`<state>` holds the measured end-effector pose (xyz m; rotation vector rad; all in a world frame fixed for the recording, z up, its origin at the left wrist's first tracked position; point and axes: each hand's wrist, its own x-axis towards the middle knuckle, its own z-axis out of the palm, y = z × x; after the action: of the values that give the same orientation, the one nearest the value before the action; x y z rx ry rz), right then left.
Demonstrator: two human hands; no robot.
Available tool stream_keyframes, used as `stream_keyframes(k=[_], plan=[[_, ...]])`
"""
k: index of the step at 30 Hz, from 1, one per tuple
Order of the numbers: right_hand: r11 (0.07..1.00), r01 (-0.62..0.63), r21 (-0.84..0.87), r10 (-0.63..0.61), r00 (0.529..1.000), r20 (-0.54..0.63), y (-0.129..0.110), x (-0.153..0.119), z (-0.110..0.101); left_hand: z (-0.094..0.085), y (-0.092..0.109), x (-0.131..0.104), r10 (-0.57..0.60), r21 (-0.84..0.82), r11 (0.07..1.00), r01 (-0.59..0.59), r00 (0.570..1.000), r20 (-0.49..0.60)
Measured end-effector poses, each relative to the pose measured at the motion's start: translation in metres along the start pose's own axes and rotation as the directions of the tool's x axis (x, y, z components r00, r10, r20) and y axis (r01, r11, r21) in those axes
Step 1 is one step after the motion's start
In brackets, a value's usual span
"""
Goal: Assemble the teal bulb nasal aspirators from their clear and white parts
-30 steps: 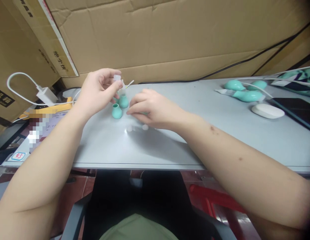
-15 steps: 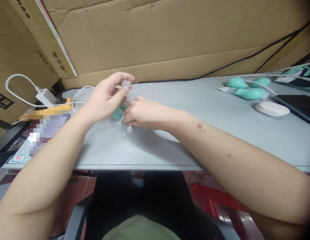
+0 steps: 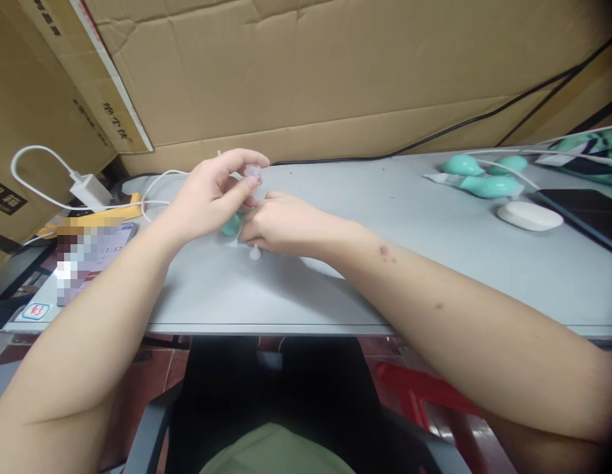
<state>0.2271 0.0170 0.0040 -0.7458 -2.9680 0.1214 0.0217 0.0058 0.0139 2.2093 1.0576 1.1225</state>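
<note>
My left hand [image 3: 217, 191] pinches a small translucent plastic piece [image 3: 253, 172] between thumb and fingers, a little above the grey table [image 3: 335, 303]. Just right of it and lower, my right hand [image 3: 278, 224] has its fingers curled down at the tabletop; what they hold, if anything, is hidden. Beside these fingertips lies a turquoise rounded object [image 3: 230, 225], partly covered by both hands. A small whitish cone-shaped piece [image 3: 255, 252] shows just below my right fingers.
Several turquoise rounded objects [image 3: 493, 185] lie at the back right, near a white oval case [image 3: 529, 216] and a dark tablet-like device [image 3: 582, 214]. At left are a phone [image 3: 111, 250], a yellow power strip [image 3: 122, 210] and a white charger [image 3: 92, 192]. Cardboard [image 3: 310, 79] stands behind.
My left hand has moved slightly right and down with the translucent piece. My right forearm has shifted a little left. The view has also shifted slightly.
</note>
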Motion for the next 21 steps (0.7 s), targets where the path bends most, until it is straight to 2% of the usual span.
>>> stream_keyframes(k=[8,10,12,15,17,19,21], plan=[[0.999,-0.046,-0.011,0.046,0.999,-0.013,-0.005,0.001,0.001,0.001,0.007,0.000,-0.043,-0.032,0.999,0.042,0.998,-0.043],[0.998,-0.040,-0.040,0.036,0.996,-0.083,-0.004,-0.002,-0.001,0.001,0.007,0.000,-0.041,-0.033,0.999,0.039,0.997,-0.060],[1.000,-0.027,-0.003,0.026,0.976,-0.214,-0.001,-0.008,-0.002,0.000,0.007,0.000,-0.045,-0.043,0.998,0.042,0.996,-0.078],[0.971,0.077,0.228,0.034,0.893,-0.448,0.012,-0.021,-0.002,-0.002,0.006,0.002,-0.060,-0.082,0.995,0.050,0.991,-0.118],[0.922,0.131,0.364,0.110,0.813,-0.572,0.021,-0.028,-0.001,-0.003,0.005,0.003,-0.075,-0.113,0.992,0.059,0.988,-0.136],[0.853,0.159,0.496,0.229,0.742,-0.631,0.027,-0.032,0.000,-0.003,0.004,0.003,-0.098,-0.140,0.987,0.079,0.986,-0.135],[0.766,0.183,0.617,0.345,0.692,-0.634,0.031,-0.033,0.001,-0.002,0.003,0.004,-0.122,-0.168,0.981,0.101,0.986,-0.116]])
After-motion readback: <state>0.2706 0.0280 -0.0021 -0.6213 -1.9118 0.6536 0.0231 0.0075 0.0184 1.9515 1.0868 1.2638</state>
